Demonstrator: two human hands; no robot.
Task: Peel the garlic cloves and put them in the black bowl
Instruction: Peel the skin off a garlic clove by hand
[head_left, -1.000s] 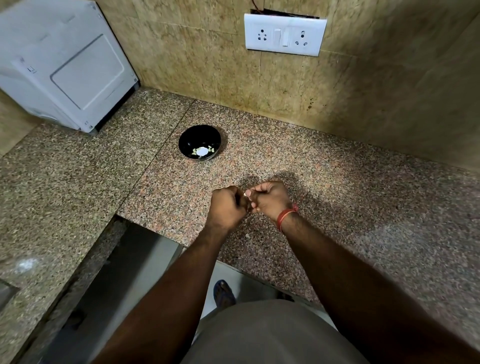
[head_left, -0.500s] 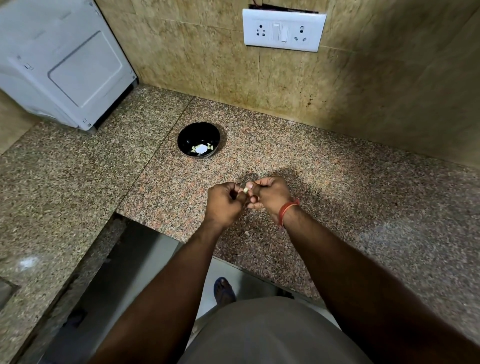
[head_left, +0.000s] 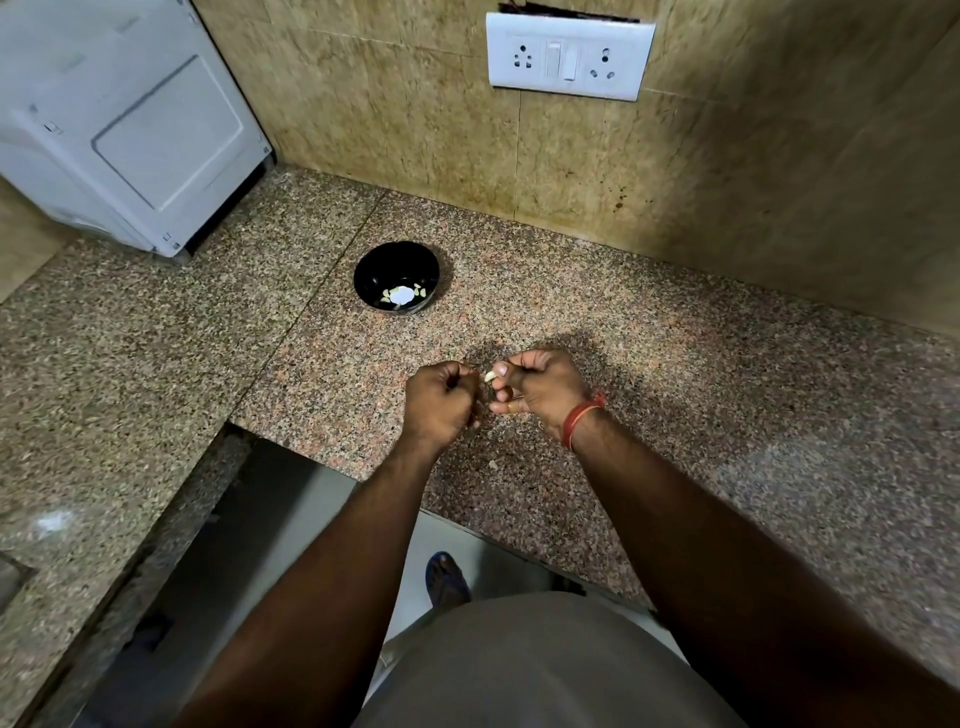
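Risk: small pale garlic clove (head_left: 490, 375), pinched in the right hand (head_left: 540, 388) at frame centre, may slip onto the speckled granite bench (head_left: 675, 395). Left hand (head_left: 441, 397): fist-curled, contents untellable. Count: one round black bowl (head_left: 397, 277), above-left, several pale pieces inside, uncountable; one clove held.

The left hand (head_left: 440, 397) curls knuckles-up, hiding whatever it may hold. The white appliance (head_left: 119, 114) is cut off by the left edge.
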